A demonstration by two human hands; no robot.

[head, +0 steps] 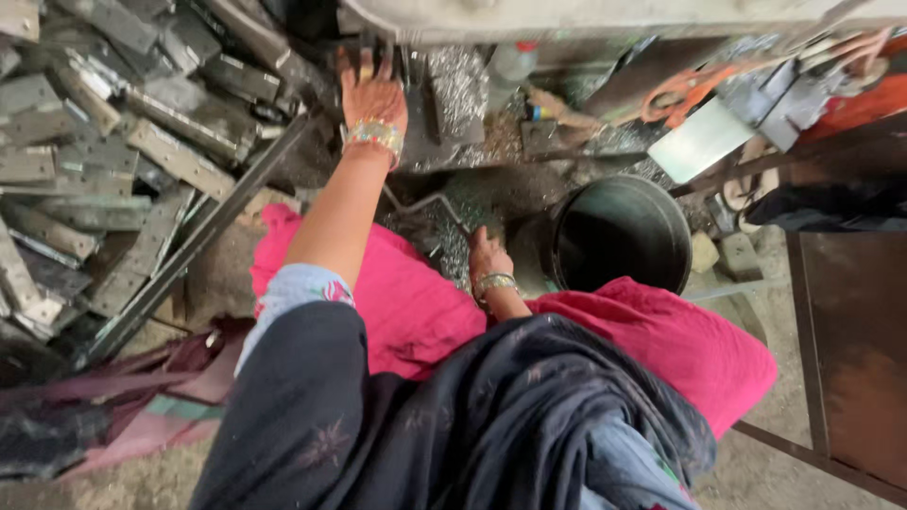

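I am reaching my left hand (pixel 371 94) far into the machine (pixel 425 104), grip unclear; my right hand (pixel 487 255) is resting loosely on metal shavings (pixel 453 247) beside the black bucket (pixel 619 236).

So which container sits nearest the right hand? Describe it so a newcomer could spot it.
Start at the pink cloth over the person's lap. Just beyond the right hand stands a black bucket. It is the only round, dark, open-topped thing among flat grey metal plates.

You sit on a dusty floor (pixel 756 472). At the upper left of the frame lies a heap of flat metal plates (pixel 94 170). Right of centre a black bucket (pixel 620 233) stands beside scattered shiny metal shavings (pixel 453 246).
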